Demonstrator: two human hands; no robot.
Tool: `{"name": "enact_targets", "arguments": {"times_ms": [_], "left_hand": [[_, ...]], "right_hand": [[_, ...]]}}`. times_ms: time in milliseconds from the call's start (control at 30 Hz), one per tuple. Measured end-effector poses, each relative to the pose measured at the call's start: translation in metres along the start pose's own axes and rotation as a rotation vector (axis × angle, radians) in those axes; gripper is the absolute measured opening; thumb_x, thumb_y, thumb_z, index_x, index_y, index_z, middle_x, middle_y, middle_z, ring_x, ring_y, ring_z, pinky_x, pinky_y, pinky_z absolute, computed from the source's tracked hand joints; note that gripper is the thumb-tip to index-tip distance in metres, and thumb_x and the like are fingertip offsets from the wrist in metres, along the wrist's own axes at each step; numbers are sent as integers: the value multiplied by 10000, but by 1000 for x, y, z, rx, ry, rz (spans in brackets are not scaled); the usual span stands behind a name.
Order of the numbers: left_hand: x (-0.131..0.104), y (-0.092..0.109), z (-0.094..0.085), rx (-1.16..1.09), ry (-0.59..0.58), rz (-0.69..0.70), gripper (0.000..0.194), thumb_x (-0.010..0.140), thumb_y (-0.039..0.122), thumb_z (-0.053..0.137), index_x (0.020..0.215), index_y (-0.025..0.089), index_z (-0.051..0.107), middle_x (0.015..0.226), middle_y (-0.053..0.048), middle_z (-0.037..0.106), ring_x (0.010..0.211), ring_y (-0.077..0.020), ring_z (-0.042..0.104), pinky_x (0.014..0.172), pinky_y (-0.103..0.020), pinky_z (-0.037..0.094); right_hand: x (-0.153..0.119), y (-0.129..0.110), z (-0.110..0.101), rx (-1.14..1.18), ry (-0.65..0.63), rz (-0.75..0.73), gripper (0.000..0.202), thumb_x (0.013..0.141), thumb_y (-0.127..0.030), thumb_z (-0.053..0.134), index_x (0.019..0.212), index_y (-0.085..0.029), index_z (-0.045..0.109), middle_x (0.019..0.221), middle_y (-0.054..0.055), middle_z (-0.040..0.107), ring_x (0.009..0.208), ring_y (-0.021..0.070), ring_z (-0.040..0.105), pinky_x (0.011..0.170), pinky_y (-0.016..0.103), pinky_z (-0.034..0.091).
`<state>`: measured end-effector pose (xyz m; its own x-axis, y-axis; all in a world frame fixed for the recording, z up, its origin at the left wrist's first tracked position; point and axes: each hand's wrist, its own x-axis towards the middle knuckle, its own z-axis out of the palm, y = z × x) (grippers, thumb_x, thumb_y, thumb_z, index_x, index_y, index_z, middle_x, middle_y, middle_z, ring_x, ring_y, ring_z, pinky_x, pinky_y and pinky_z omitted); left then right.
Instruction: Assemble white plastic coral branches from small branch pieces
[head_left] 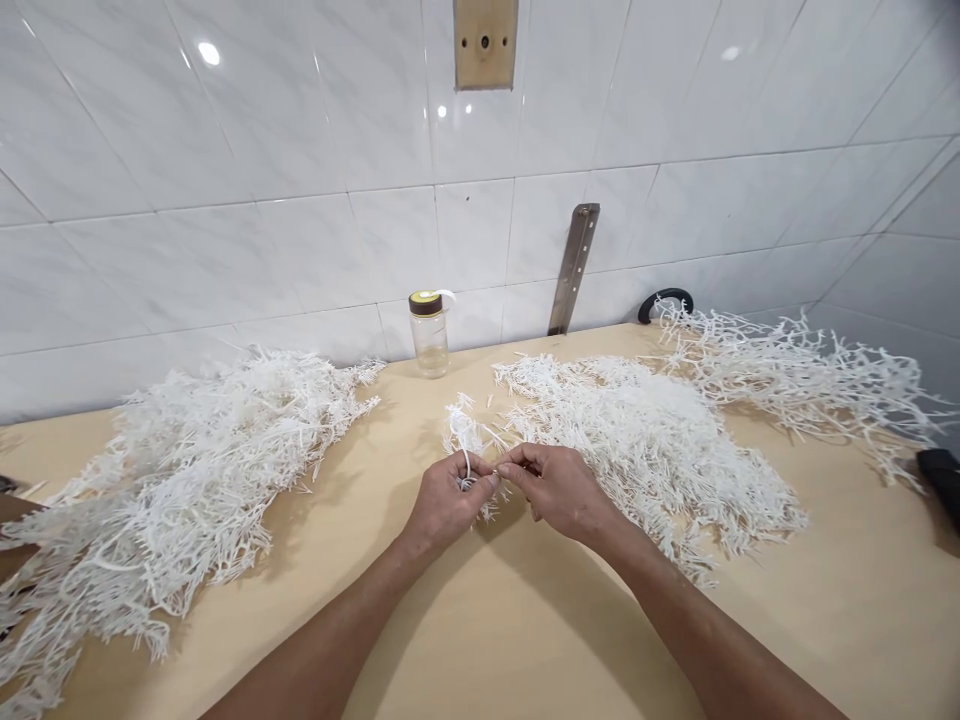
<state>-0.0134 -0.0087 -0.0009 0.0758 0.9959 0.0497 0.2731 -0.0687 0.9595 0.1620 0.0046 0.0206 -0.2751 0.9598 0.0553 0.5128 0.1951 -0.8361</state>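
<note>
Near the middle of the table my left hand [455,497] is closed around a white branching plastic sprig [465,430], whose twigs stick up above the fingers and hang below them. My right hand [551,488] pinches at the sprig's end, its fingertips touching those of my left hand. What exactly lies between the right fingertips is too small to tell. Just beyond my right hand spreads a pile of short white sprigs [645,430].
A large white sprig heap [202,470] covers the left side. Longer white branches [810,375] lie at the back right, by a black curved object [665,303]. A lidded clear bottle [430,340] and a metal strip [576,268] stand along the tiled wall.
</note>
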Motion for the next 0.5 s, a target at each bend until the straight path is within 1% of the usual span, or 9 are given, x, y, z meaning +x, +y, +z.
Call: {"name": "enact_targets", "arguments": {"times_ms": [67,200,333,400,500], "left_hand": [[1,0,-2,-4,-17,-15,251,755,393,690,782,144,668,680,-30,666,583,-137,585,548,-231,443],[2,4,-5,-42,-57,-32,273,744,414,696,767,143,670,680,-35,667,579,-135,576,547,-235,438],[1,9,-5,-79,-103,-54,264,752,406,681,765,142,680,639,-30,648,545,-123,538,538,-240,421],[1,10,-6,-82,-101,-63,265,753,404,675,742,140,680,612,-26,625,539,-120,521,536,-240,412],[1,10,-6,-70,-92,-41,267,754,400,671,713,137,676,626,-28,614,582,-127,530,574,-244,422]], "right_hand": [[0,0,-1,-12,-7,-14,263,889,-374,523,816,-207,713,590,-34,624,394,99,510,456,231,394],[1,0,-2,-87,24,-67,265,905,-357,509,806,-207,703,549,-34,600,445,116,529,516,247,402],[0,-1,-3,-134,39,-97,248,914,-334,505,816,-201,690,600,-22,627,498,124,545,570,261,411],[0,-1,-4,-148,25,-106,236,915,-326,510,823,-201,687,647,-15,649,522,125,553,579,261,409],[0,-2,-4,-176,-4,-109,215,910,-313,525,826,-204,690,678,-10,662,561,133,562,580,262,400]]}}
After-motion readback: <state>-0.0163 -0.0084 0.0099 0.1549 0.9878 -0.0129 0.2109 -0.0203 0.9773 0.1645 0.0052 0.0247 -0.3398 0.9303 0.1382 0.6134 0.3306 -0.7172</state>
